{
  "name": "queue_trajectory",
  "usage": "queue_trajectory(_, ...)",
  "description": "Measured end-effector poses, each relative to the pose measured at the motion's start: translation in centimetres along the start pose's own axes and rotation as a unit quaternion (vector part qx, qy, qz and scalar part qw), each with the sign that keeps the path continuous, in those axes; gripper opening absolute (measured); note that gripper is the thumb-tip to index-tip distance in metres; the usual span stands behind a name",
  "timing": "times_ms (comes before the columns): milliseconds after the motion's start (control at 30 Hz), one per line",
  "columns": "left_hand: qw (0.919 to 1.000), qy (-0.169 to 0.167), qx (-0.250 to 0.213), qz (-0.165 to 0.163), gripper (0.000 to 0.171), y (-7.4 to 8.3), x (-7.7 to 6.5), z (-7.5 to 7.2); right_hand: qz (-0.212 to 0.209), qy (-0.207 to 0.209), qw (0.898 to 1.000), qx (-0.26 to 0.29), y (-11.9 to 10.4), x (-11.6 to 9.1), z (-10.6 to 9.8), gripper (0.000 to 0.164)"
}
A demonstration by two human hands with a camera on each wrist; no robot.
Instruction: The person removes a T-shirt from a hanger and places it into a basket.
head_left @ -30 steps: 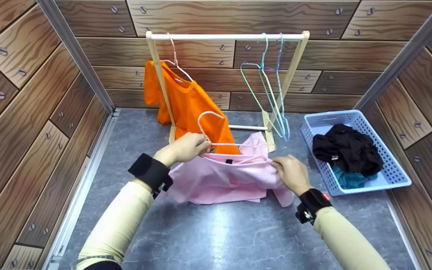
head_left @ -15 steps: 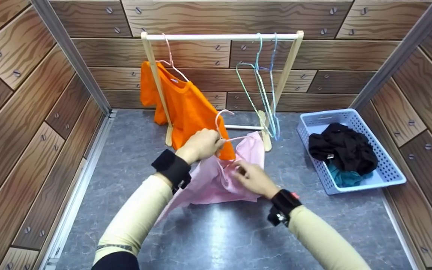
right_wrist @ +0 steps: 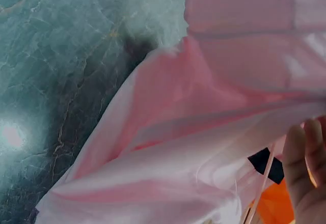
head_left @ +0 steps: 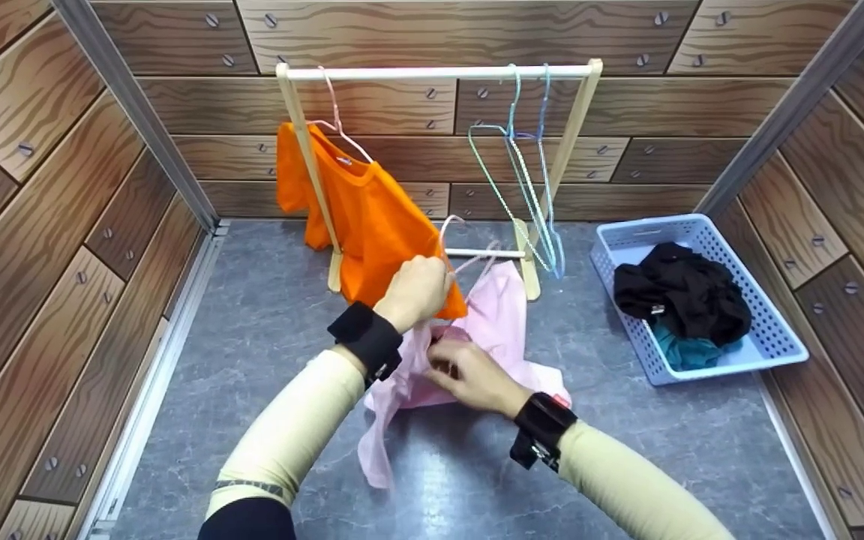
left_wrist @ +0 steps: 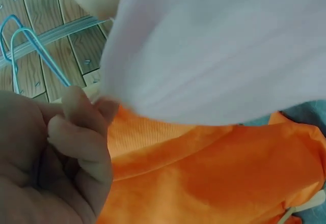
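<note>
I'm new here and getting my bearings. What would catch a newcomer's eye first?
Probably the vivid orange shirt, hanging toward the left end of the small rack. Next comes the crumpled pink garment in front of the rack, with the person's left hand and right hand at it. Off to the right, a light blue basket stands out, holding black cloth over teal cloth.

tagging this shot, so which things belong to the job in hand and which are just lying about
In the job: pink garment; pink hanger; left hand; right hand.

Seemingly idle now: rack; orange shirt; blue and green hangers; basket; black clothing; teal clothing.
</note>
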State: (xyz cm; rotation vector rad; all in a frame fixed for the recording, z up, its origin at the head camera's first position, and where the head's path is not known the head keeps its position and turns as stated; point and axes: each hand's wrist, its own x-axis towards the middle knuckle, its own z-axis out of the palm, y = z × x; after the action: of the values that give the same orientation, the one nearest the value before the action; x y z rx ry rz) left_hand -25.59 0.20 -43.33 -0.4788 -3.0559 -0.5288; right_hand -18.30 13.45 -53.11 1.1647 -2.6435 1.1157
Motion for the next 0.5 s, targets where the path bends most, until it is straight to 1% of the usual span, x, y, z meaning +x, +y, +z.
queue_trajectory(100, 0.9997, 0.015, 0.002, -0.019, 0.032, 0.6, 0.7, 0.5, -0.05, -0.029, 0.998, 0.002, -0.4, -0.5, 0.1, 0.012)
queue_trajectory(200, 0.9993, 0.024, 0.003, -0.03, 0.032, 1.2, 1.3, 0.9, -0.079, -0.059, 0.995, -0.003, -0.7, -1.1, 0.2, 0.012)
queue_trajectory(433, 0.9978, 0.042, 0.031, -0.04, 0.018, 2.5, 2.6, 1.5, -0.097, -0.129, 0.986, -0.03, -1.8, -2.5, 0.5, 0.01)
queue_trajectory(500, 0.9971, 0.051, 0.035, -0.043, 0.017, 2.8, 3.0, 1.5, -0.091, -0.156, 0.983, -0.038, -1.9, -2.9, 0.6, 0.01)
